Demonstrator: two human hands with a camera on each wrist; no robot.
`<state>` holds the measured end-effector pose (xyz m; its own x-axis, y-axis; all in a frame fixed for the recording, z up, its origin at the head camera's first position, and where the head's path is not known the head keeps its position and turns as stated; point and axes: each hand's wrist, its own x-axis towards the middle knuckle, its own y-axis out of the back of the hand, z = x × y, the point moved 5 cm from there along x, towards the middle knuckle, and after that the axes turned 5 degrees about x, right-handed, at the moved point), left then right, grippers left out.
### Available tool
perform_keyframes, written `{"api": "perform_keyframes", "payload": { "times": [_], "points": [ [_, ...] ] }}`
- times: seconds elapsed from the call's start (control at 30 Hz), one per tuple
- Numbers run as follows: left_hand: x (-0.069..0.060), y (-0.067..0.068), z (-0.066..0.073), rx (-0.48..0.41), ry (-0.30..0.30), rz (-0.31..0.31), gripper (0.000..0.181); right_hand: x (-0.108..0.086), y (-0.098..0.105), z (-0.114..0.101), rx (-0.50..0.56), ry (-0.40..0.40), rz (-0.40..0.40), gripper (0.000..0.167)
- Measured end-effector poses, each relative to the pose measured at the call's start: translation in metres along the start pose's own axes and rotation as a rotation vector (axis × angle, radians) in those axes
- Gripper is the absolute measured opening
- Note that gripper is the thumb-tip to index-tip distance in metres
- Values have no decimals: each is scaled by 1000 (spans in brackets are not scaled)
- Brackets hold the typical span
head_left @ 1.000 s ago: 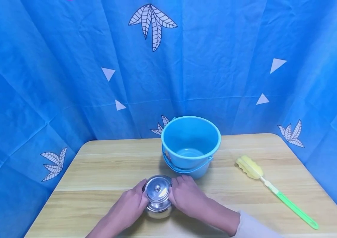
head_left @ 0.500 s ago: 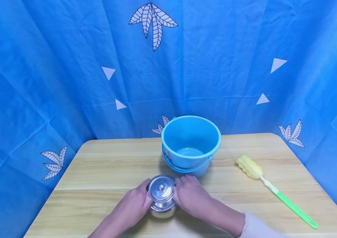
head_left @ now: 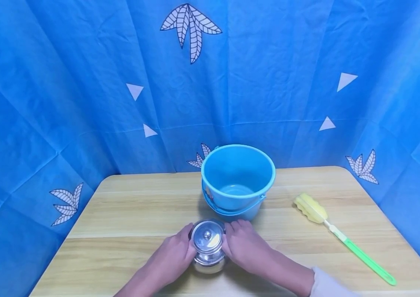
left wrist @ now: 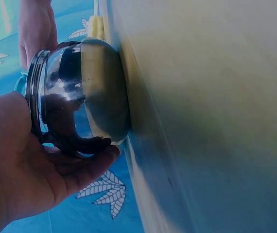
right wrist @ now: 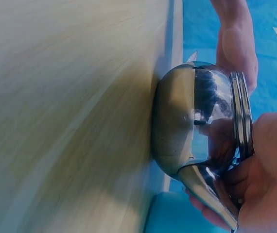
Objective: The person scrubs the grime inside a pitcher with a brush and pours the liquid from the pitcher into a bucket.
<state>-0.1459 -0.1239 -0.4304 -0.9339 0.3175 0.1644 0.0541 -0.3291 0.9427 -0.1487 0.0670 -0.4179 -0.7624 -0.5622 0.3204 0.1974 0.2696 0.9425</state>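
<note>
A shiny steel teapot with a round knobbed lid stands upright near the front of the wooden table, between both hands. On its left side the left hand grips it by the dark handle, fingers spread beneath that handle in the left wrist view. From the other side the right hand holds it around the spout, which shows in the right wrist view. The pot's base is at the tabletop; whether it fully touches is hard to tell.
Just behind the teapot is a light blue bucket, its handle hanging at the front. A yellow sponge brush with a green handle lies on the right of the table. Blue curtains surround the table's back and sides.
Both hands have moved the teapot a short way to the right across the front of the table, keeping their hold. The bucket and brush stay where they were.
</note>
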Motion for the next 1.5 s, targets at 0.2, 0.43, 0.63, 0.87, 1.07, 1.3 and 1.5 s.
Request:
{"api": "perform_keyframes", "payload": {
  "times": [0.2, 0.43, 0.63, 0.87, 1.07, 1.3, 1.5],
  "points": [
    [2, -3, 4, -7, -6, -19, 55, -4, 2, 3, -2, -2, 12, 30],
    [5, -5, 7, -2, -7, -67, 56, -7, 5, 6, 0, -8, 6, 26],
    [8, -5, 10, -6, -17, -74, 56, -9, 6, 9, 6, -19, 4, 27],
    [9, -9, 13, -9, -30, -82, 57, -13, 8, 11, -1, 0, 41, 22],
    [11, -11, 16, -4, -32, -81, 56, -15, 9, 13, -13, 33, 52, 21],
    [15, -13, 20, -7, -32, -125, 59, -18, 10, 17, -2, 20, 23, 22],
    [17, -15, 23, -16, -36, -137, 59, -19, 11, 21, 16, -11, 3, 22]
  ]
}}
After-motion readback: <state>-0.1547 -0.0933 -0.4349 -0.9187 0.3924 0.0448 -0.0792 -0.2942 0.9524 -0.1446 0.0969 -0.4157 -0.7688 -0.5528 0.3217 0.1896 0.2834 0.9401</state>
